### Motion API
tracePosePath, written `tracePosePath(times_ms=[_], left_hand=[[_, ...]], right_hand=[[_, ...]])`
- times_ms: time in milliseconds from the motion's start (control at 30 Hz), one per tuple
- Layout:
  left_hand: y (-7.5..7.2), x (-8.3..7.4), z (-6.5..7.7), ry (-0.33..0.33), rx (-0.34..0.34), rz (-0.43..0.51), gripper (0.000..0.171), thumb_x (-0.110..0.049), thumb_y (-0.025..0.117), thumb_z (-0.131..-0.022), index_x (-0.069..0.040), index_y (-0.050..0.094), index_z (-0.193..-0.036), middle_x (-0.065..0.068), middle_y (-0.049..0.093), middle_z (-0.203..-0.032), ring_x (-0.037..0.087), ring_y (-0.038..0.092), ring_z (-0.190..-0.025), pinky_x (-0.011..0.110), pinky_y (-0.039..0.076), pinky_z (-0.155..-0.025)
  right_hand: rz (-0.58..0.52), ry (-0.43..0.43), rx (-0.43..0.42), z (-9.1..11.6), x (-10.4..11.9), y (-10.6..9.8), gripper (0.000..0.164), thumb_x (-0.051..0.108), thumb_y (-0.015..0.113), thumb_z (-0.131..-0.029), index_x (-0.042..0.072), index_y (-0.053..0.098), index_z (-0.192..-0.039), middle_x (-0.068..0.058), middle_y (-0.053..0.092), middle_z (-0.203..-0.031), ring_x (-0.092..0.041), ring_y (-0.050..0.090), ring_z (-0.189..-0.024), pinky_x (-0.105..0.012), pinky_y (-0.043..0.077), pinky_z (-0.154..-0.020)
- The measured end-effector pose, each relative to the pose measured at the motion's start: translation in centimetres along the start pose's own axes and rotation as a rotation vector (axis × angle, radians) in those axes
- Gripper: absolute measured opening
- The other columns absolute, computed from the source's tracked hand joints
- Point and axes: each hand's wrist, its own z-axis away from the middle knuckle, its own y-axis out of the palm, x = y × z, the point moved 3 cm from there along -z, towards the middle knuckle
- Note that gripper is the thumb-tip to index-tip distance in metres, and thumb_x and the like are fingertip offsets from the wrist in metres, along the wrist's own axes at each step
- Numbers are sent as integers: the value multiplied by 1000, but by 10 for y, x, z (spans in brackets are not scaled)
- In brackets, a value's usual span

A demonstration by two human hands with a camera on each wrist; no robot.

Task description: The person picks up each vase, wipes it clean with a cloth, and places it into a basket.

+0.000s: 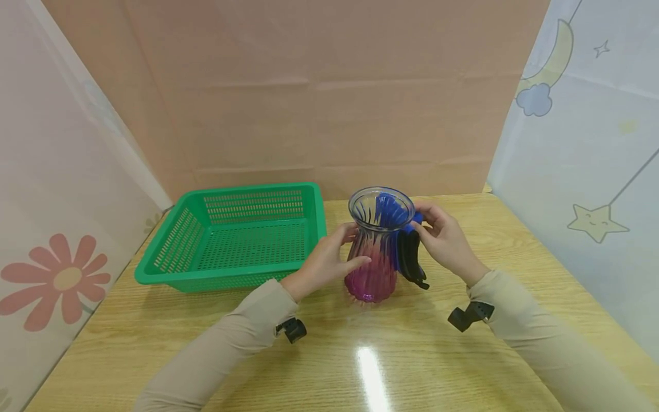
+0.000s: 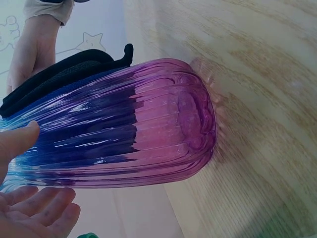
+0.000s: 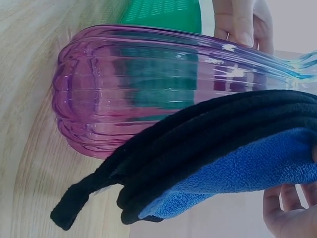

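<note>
A ribbed glass vase (image 1: 372, 274), clear at the rim and pink-purple toward its base, stands on the table at centre right. My left hand (image 1: 325, 260) holds its left side, thumb across the front and fingers around the back. On the vase's right side is a folded blue terry cloth (image 3: 247, 163) with thick black edging and a short black loop at its lower end. The right hand (image 1: 447, 239) pinches this cloth near its upper part, beside the vase's rim. In the right wrist view, the cloth partly covers the vase.
A green plastic basket (image 1: 226, 277) with slotted walls sits left of the vase, near the left forearm. The wooden table (image 1: 319, 366) meets an orange-pink backdrop (image 1: 309, 114) behind. Patterned sheets hang at the left and right.
</note>
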Motion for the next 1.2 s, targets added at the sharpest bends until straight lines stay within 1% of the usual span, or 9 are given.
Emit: tracePosePath(times_ms=[133, 400, 633, 867, 1100, 1167, 1200], left_hand=[[0, -1, 0, 5, -4, 0, 64, -20, 71, -83, -4, 38, -136, 15, 54, -134, 29, 56, -121, 41, 46, -102], [1, 0, 0, 15, -5, 8, 64, -18, 71, -83, -3, 39, -136, 16, 53, -134, 29, 54, -122, 42, 45, -102], [1, 0, 0, 23, -14, -7, 64, -18, 71, -83, -3, 39, -136, 15, 55, -133, 27, 55, -122, 39, 46, -102], [1, -1, 0, 13, -14, -19, 65, -20, 71, -83, -3, 38, -137, 15, 54, -134, 25, 54, -123, 36, 46, -102], [1, -1, 1, 16, -21, -32, 64, -21, 70, -84, -2, 39, -136, 15, 55, -133, 25, 55, -122, 36, 47, -101], [2, 0, 1, 18, -23, -34, 64, -21, 70, -84, -2, 39, -136, 15, 55, -132, 25, 55, -121, 36, 47, -101], [2, 0, 1, 18, -24, -35, 64, -21, 70, -84, -2, 39, -136, 15, 55, -132, 25, 55, -121, 36, 47, -101]], right_hand=[[-5, -1, 13, 1, -2, 1, 23, -7, 53, -90, -13, 51, -112, 25, 58, -98, 9, 55, -87, -5, 49, -75], [41, 14, 36, 3, -3, 3, 25, -2, 53, -91, -12, 51, -114, 28, 56, -100, 12, 55, -92, -4, 48, -77], [60, 19, 46, 5, -6, 5, 24, -4, 54, -90, -12, 52, -113, 28, 56, -100, 13, 55, -93, -5, 49, -76], [74, 54, 64, 7, -10, 6, 25, -3, 53, -91, -11, 52, -115, 29, 55, -100, 14, 54, -93, -5, 48, -77], [76, 65, 80, 9, -14, 8, 27, -2, 54, -91, -10, 52, -117, 29, 55, -101, 14, 53, -94, -5, 48, -77], [76, 70, 81, 10, -15, 8, 28, -2, 54, -91, -10, 52, -118, 24, 56, -104, 14, 53, -95, -5, 48, -78], [77, 73, 85, 10, -16, 9, 29, -2, 54, -91, -10, 52, -119, 18, 58, -107, 15, 52, -96, -5, 48, -79]])
